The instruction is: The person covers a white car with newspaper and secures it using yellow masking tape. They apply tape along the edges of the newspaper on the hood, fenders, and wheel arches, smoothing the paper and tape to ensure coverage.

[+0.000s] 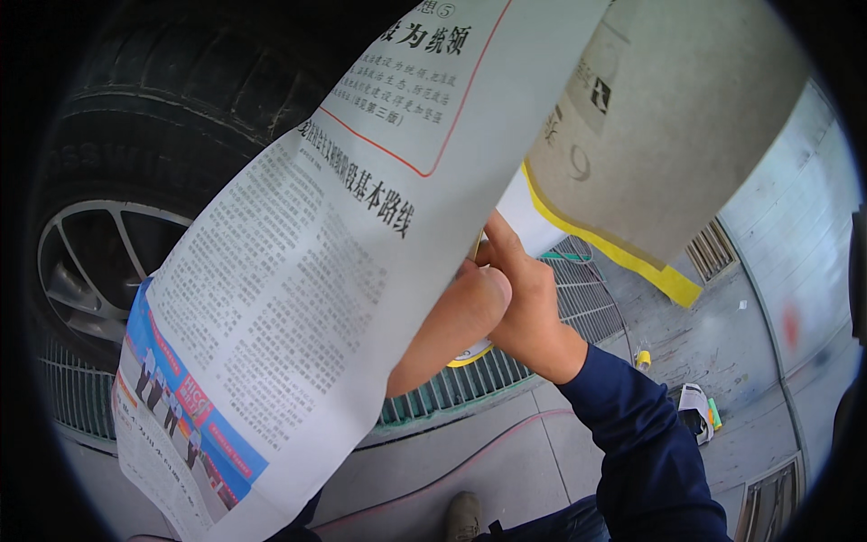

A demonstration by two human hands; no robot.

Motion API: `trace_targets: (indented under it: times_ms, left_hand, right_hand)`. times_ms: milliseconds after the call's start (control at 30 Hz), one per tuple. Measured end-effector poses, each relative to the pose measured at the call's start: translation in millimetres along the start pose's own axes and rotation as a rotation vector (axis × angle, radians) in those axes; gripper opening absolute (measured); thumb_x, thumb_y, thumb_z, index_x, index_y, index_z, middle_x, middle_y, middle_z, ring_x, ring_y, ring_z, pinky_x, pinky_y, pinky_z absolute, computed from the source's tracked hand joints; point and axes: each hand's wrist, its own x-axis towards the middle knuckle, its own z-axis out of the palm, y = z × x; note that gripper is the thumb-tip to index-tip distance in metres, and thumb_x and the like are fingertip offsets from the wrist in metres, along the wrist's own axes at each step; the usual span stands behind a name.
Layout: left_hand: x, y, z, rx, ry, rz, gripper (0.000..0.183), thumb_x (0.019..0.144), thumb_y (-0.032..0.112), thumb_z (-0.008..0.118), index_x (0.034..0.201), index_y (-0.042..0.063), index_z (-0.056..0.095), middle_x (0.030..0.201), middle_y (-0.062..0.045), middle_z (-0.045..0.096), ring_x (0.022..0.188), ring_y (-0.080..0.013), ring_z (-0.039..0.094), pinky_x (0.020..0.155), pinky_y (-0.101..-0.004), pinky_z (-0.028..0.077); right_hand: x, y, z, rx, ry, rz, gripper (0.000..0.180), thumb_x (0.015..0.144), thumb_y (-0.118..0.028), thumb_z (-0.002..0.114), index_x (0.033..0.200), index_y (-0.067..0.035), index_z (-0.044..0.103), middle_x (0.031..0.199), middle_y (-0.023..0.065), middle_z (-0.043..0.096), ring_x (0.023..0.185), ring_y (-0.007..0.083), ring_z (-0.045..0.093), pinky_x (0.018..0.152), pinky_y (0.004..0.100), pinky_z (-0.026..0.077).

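A large printed newspaper sheet [325,257] hangs across the view, covering much of my left hand. Yellow masking tape [603,247] runs along the lower edge of a second, curled part of the paper [677,129] at the upper right; its loose end sticks out past the paper. My left hand [454,325] shows mainly as a thumb beside the sheet's edge. Against it, my right hand [532,291] has its fingers bent, with the tips hidden. A thin yellowish strip shows at those fingers. Below my left thumb, a white piece with a yellow rim [472,355] is partly visible.
A car tyre [169,88] with an alloy wheel [88,271] stands at the left. Metal floor grating [420,406] lies beneath. A thin hose [474,444] crosses the floor. A yellow item [643,359] and a crumpled packet [696,413] lie at the right.
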Motion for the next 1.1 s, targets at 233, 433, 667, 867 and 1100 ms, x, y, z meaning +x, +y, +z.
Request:
trace_targets:
  times_ms: [233,433,667,867,1100]
  left_hand:
    - [-0.1,-29.5,1.9,-0.022,0.000,0.133,0.090,0.073,0.012,0.059,0.156,0.000,0.025,0.158,-0.023,0.035,0.149,-0.0363,0.034,0.125,-0.0525,0.018]
    - [-19.2,-44.3,5.3,0.034,-0.007,0.160,0.088,0.072,0.007,0.060,0.154,0.001,0.028,0.155,-0.021,0.038,0.148,-0.0347,0.036,0.124,-0.0513,0.019]
    - [-19.0,-34.7,7.2,0.180,-0.005,0.105,0.087,0.071,0.002,0.062,0.152,0.001,0.032,0.152,-0.019,0.040,0.147,-0.0327,0.038,0.124,-0.0495,0.021]
    - [-22.4,-35.4,7.7,0.181,-0.009,-0.010,0.086,0.071,0.002,0.065,0.151,0.002,0.034,0.158,-0.019,0.037,0.152,-0.0307,0.033,0.125,-0.0464,0.020]
    - [-33.0,-54.2,16.3,0.138,-0.011,0.003,0.088,0.069,0.005,0.067,0.152,0.005,0.036,0.167,-0.022,0.028,0.154,-0.0320,0.030,0.125,-0.0476,0.020]
  right_hand:
    - [-18.9,9.0,9.5,0.142,0.098,-0.076,0.062,0.086,-0.005,0.078,0.144,-0.013,0.058,0.102,0.0184,0.072,0.084,0.0375,0.072,0.070,0.0401,0.057]
    - [-55.0,28.0,12.3,-0.130,-0.124,-0.046,0.068,0.086,-0.009,0.079,0.149,-0.017,0.054,0.104,0.0176,0.073,0.082,0.0364,0.071,0.068,0.0386,0.058]
    - [-77.8,54.6,38.6,-0.135,-0.136,-0.011,0.071,0.088,-0.008,0.076,0.152,-0.019,0.050,0.090,0.0149,0.072,0.071,0.0374,0.069,0.060,0.0415,0.055]
    - [-77.1,60.9,55.5,0.075,-0.064,0.085,0.076,0.086,0.000,0.074,0.154,-0.021,0.049,0.086,0.0155,0.069,0.071,0.0381,0.068,0.063,0.0411,0.055]
    - [-73.3,59.1,58.6,0.161,-0.018,0.103,0.077,0.086,0.000,0.074,0.155,-0.022,0.047,0.084,0.0152,0.068,0.072,0.0355,0.069,0.065,0.0392,0.056]
